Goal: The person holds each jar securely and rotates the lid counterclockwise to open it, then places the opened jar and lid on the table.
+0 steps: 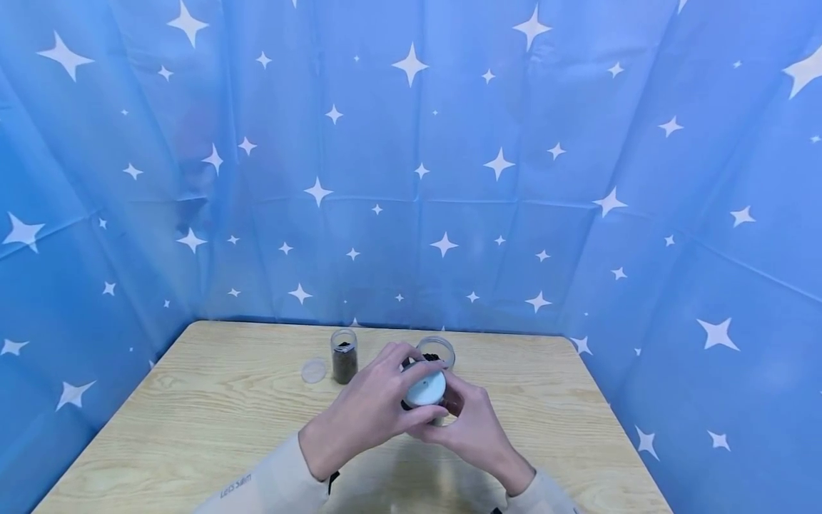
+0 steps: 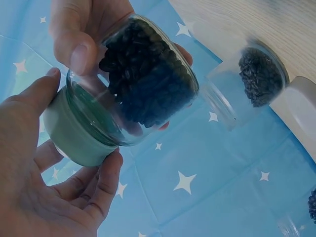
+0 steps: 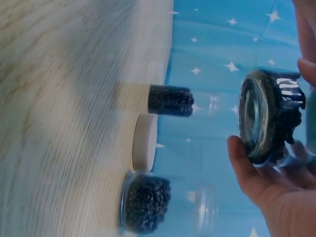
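Note:
A squat glass jar (image 2: pixel 148 74) part full of black bean-like pieces is held off the table by both hands, tilted in the wrist views. My left hand (image 1: pixel 379 389) grips its pale green lid (image 1: pixel 427 389), thumb on one side and fingers on the other. The lid (image 2: pixel 79 131) sits at the jar's mouth; whether it is threaded on I cannot tell. My right hand (image 1: pixel 472 425) holds the glass body, its fingers wrapped round the side. Just behind the hands stands a wide open jar (image 1: pixel 452 350) with similar black pieces, partly covered by the left hand in the head view.
A taller open jar (image 1: pixel 344 363) with dark contents stands left of the hands, a translucent disc-shaped lid (image 1: pixel 314 370) beside it. Between the standing jars is a thick white lid (image 3: pixel 144 143). The wooden table (image 1: pixel 193 428) ends at a blue star-patterned curtain (image 1: pixel 417 143).

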